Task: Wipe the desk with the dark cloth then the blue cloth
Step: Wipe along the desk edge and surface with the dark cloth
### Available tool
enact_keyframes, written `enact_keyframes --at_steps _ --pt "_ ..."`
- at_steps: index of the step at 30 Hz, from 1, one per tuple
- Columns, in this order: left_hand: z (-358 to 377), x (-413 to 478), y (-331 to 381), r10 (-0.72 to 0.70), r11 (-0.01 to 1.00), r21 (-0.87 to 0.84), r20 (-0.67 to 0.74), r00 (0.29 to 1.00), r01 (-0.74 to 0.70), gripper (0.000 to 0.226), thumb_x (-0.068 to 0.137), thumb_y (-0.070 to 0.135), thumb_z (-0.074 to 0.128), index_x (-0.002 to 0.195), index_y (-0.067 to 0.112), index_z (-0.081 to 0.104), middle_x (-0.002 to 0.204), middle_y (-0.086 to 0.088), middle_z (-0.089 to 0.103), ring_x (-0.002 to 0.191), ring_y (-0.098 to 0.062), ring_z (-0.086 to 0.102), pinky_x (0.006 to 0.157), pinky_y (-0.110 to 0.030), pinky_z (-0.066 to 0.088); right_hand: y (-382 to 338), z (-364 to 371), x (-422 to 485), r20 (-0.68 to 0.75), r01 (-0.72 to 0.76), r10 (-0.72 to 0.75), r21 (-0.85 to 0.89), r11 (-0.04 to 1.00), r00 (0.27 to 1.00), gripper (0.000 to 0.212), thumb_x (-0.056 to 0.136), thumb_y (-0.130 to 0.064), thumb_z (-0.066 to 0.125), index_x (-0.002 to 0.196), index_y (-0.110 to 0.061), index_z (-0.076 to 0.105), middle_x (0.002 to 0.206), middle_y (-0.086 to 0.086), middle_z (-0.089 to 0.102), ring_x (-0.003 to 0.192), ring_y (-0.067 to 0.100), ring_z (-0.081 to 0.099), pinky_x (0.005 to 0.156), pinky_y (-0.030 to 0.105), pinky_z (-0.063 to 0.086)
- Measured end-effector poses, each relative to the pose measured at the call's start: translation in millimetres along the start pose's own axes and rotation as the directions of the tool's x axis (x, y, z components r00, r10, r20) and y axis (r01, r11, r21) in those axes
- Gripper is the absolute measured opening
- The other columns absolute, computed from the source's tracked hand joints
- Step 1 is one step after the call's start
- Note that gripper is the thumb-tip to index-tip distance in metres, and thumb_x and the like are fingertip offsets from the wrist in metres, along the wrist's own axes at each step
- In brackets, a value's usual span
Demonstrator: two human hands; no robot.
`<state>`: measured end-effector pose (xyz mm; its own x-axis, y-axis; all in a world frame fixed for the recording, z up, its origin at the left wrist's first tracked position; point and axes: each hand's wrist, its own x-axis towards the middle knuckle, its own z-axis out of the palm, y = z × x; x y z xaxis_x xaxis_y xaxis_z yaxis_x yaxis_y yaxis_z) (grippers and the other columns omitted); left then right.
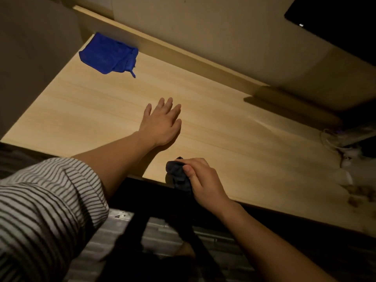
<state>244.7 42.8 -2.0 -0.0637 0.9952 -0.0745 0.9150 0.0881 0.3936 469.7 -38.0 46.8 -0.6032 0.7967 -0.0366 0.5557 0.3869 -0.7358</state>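
The light wooden desk (pixel 91 102) fills the middle of the view. A bright blue cloth (pixel 107 54) lies crumpled at its far left corner, against the back rail. My left hand (pixel 161 124) rests flat on the desk's middle, fingers spread, holding nothing. My right hand (pixel 200 180) is at the desk's near edge, closed around a bunched dark cloth (pixel 178 176) that sticks out to the left of the fingers and hangs partly over the edge.
White cables and a small device (pixel 343 147) lie at the desk's right end, with some crumbs or stains (pixel 356 192) near them. A dark screen (pixel 335 23) hangs on the wall at upper right. A black frame (pixel 142 200) runs under the desk's near edge.
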Motion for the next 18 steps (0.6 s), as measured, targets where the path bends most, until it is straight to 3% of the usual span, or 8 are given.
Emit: enact_keyframes --at_steps 5,10,11,13,15,18 --pt "19 2 1 -0.049 0.994 0.101 -0.018 0.999 0.051 0.071 0.106 0.060 0.006 0.171 0.031 0.009 0.180 -0.003 0.002 0.166 -0.027 -0.004 0.130 -0.058 0.000 20 -40 61 -0.240 -0.058 0.072 0.067 0.996 0.968 0.025 0.111 -0.013 0.046 0.115 -0.012 0.071 0.104 0.006 0.069 0.101 0.025 0.061 0.084 0.034 0.046" --pt "25 6 0 -0.074 0.985 0.153 -0.036 0.997 0.079 0.071 0.104 0.064 0.003 0.170 0.037 0.003 0.180 0.002 -0.004 0.165 -0.022 -0.009 0.130 -0.055 -0.003 52 -104 145 -0.356 0.063 -0.101 -0.116 0.991 0.929 0.030 0.110 -0.017 0.044 0.120 -0.010 0.071 0.104 -0.003 0.063 0.104 0.019 0.053 0.084 0.016 0.037" --pt "27 6 0 -0.080 0.984 0.156 -0.039 0.996 0.085 0.070 0.104 0.064 0.004 0.170 0.038 0.002 0.180 0.004 -0.004 0.165 -0.020 -0.010 0.130 -0.054 -0.003 62 -116 164 -0.337 0.091 -0.151 -0.187 0.978 0.929 0.029 0.110 -0.016 0.044 0.121 -0.009 0.071 0.106 0.000 0.065 0.106 0.018 0.050 0.085 0.017 0.036" --pt "27 6 1 -0.094 0.982 0.160 -0.045 0.995 0.100 0.069 0.105 0.065 0.006 0.169 0.041 0.001 0.179 0.006 -0.005 0.165 -0.017 -0.012 0.130 -0.052 -0.004 85 -135 205 -0.249 0.143 -0.232 -0.328 0.934 0.940 0.029 0.110 -0.016 0.045 0.124 -0.011 0.070 0.115 0.005 0.070 0.110 0.022 0.048 0.092 0.031 0.037" --pt "27 6 2 -0.108 0.977 0.178 -0.049 0.993 0.115 0.069 0.105 0.065 0.007 0.169 0.042 0.000 0.179 0.008 -0.007 0.164 -0.016 -0.014 0.130 -0.051 -0.004 111 -143 243 -0.104 0.162 -0.221 -0.404 0.900 0.970 0.031 0.112 -0.022 0.043 0.130 -0.016 0.067 0.134 0.003 0.067 0.125 0.030 0.046 0.102 0.045 0.037" --pt "25 7 5 -0.123 0.970 0.208 -0.028 0.992 0.126 0.069 0.105 0.067 0.006 0.169 0.044 -0.003 0.177 0.009 -0.011 0.163 -0.015 -0.017 0.131 -0.049 -0.006 148 -139 272 0.198 0.216 -0.129 -0.520 0.826 0.972 0.045 0.112 -0.043 0.030 0.152 -0.034 0.049 0.166 -0.009 0.036 0.152 0.027 0.023 0.111 0.051 0.027"
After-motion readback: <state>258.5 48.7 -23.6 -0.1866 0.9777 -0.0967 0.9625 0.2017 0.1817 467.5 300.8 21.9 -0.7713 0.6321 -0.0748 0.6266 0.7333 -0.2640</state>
